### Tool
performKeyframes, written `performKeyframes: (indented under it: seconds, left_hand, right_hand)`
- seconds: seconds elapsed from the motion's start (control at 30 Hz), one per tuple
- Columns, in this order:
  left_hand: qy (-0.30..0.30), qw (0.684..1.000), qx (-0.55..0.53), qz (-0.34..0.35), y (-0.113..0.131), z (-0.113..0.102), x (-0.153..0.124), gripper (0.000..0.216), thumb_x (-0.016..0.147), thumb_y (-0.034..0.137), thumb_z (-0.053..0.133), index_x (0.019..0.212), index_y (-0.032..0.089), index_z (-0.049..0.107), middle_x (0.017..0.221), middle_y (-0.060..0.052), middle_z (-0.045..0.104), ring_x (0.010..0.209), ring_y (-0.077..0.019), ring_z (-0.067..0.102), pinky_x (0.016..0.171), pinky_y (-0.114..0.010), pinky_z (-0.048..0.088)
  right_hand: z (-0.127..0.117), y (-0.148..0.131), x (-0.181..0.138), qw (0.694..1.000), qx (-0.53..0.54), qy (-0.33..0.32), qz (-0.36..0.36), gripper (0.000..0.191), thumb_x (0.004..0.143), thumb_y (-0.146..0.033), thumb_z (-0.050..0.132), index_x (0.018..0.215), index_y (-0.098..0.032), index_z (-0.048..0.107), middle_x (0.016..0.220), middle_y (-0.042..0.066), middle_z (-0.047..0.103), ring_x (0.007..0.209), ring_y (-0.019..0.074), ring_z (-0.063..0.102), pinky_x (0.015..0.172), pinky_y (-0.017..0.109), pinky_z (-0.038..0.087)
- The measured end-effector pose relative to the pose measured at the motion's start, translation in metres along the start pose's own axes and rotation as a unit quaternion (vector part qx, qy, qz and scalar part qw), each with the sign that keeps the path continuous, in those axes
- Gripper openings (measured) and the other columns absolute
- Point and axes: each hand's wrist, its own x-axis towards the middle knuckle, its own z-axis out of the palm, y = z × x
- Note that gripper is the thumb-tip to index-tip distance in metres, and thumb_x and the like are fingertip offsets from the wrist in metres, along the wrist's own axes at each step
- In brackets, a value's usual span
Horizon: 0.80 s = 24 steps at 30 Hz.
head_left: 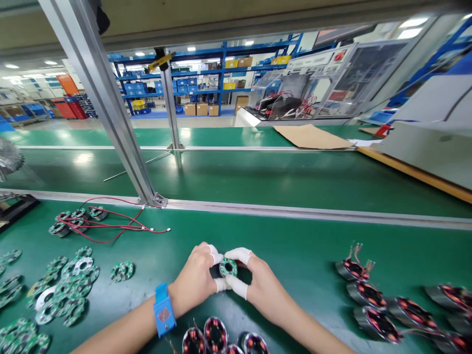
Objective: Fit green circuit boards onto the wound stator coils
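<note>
My left hand (197,280) and my right hand (258,285) meet at the middle of the green bench, both with white finger cots. Between their fingertips they pinch a small green ring-shaped circuit board (228,267) that sits on top of a dark round stator, mostly hidden by the fingers. My left wrist wears a blue strap (163,310). Several wound stators with red copper coils (216,335) lie just below my hands near the front edge.
A heap of green ring boards (62,292) lies at the left, one loose ring board (122,271) beside it. Assembled rings with red wires (106,223) sit behind. More wound stators (372,300) are at the right. An aluminium post (110,108) rises from the conveyor rail.
</note>
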Motion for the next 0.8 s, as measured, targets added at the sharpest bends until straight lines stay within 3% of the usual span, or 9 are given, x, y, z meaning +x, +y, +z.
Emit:
performKeyframes:
  seconds: [0.1,0.17,0.27,0.4,0.67,0.8]
  left_hand:
    - [0.023,0.999,0.014,0.017,0.003,-0.01,-0.007,0.039,0.07,0.038,0.073,0.101,0.016,0.064,0.099,-0.009,0.062,0.095,-0.0247,0.055,0.083,-0.04,0.048]
    - [0.049,0.995,0.047,0.078,0.006,-0.016,-0.012,0.044,0.073,0.027,0.069,0.114,0.016,0.057,0.111,-0.01,0.059,0.105,-0.0243,0.052,0.092,-0.039,0.047]
    - [0.029,0.969,0.142,0.198,0.011,-0.018,-0.016,0.02,0.085,0.012,0.048,0.1,0.014,0.06,0.098,-0.008,0.062,0.093,-0.0194,0.055,0.083,-0.032,0.052]
    - [0.014,0.942,0.23,0.246,0.011,-0.012,-0.014,0.023,0.089,0.013,0.041,0.074,0.012,0.058,0.074,-0.005,0.058,0.072,-0.017,0.054,0.065,-0.029,0.053]
    - [0.074,0.917,0.27,0.283,0.008,-0.002,-0.019,0.02,0.085,0.01,0.048,0.07,0.011,0.061,0.074,-0.005,0.061,0.088,-0.0202,0.06,0.082,-0.033,0.056]
    - [0.089,0.913,0.279,0.284,0.006,0.001,-0.021,0.016,0.084,0.011,0.052,0.073,0.011,0.064,0.076,-0.006,0.063,0.096,-0.0211,0.061,0.087,-0.032,0.055]
  right_hand:
    - [0.002,0.0,-0.001,1.0,0.001,0.0,-0.003,0.025,0.072,-0.024,0.054,0.095,-0.017,0.061,0.096,0.008,0.063,0.09,0.0235,0.058,0.083,0.04,0.045]
    - [0.002,0.002,-0.001,1.0,-0.001,0.007,-0.003,0.025,0.072,-0.024,0.054,0.096,-0.017,0.06,0.097,0.008,0.063,0.091,0.0236,0.058,0.084,0.041,0.046]
    - [-0.002,0.008,0.001,1.0,0.027,-0.011,-0.008,0.027,0.073,-0.025,0.057,0.098,-0.018,0.059,0.099,0.008,0.063,0.094,0.0234,0.058,0.088,0.041,0.047]
    - [-0.012,0.02,0.005,0.988,0.114,-0.099,-0.019,0.036,0.073,-0.027,0.06,0.108,-0.017,0.055,0.11,0.01,0.06,0.103,0.0229,0.058,0.095,0.041,0.046]
    - [-0.005,0.021,0.0,0.997,0.066,-0.034,-0.034,0.029,0.076,-0.021,0.053,0.105,-0.018,0.057,0.102,0.009,0.062,0.093,0.0231,0.059,0.088,0.043,0.048]
    - [-0.008,0.018,-0.001,0.996,0.051,-0.061,-0.041,0.033,0.076,-0.022,0.053,0.108,-0.017,0.055,0.106,0.01,0.06,0.096,0.023,0.057,0.09,0.043,0.046]
